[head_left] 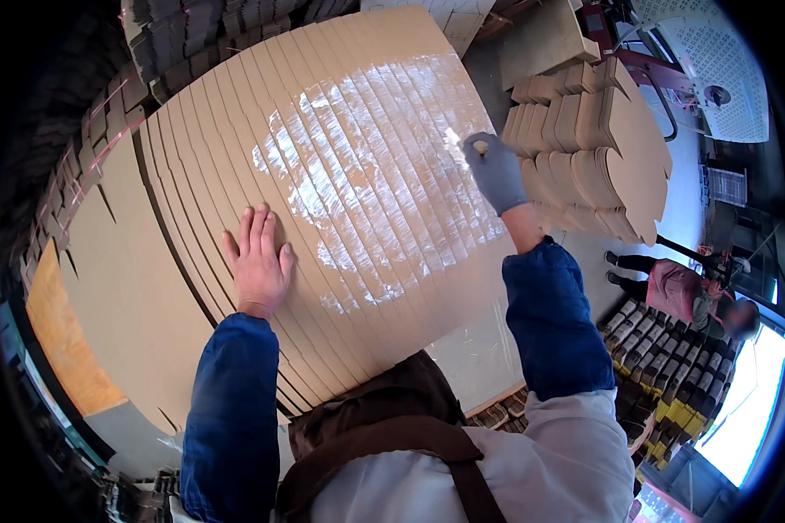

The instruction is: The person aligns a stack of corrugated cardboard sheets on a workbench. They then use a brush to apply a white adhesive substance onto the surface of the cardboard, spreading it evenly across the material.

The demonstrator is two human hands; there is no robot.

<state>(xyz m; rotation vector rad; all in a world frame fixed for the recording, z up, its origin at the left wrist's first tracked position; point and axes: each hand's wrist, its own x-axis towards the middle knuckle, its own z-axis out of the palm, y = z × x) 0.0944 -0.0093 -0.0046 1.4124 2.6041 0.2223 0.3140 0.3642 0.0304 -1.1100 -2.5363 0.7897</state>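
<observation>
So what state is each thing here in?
Cardboard sheets: overlapping, partly coated
White coating: spread in an uneven patch
Left hand: bare, flat on the sheets
Right hand: gloved, grip closed
Small tool: held, mostly hidden
Side cardboard: stacked up
Co-worker: standing

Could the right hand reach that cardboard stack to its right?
Probably yes: nothing visible blocks the gloved right hand from the cardboard stack, though its fingers seem closed on a tool and depth is hard to judge.
</observation>
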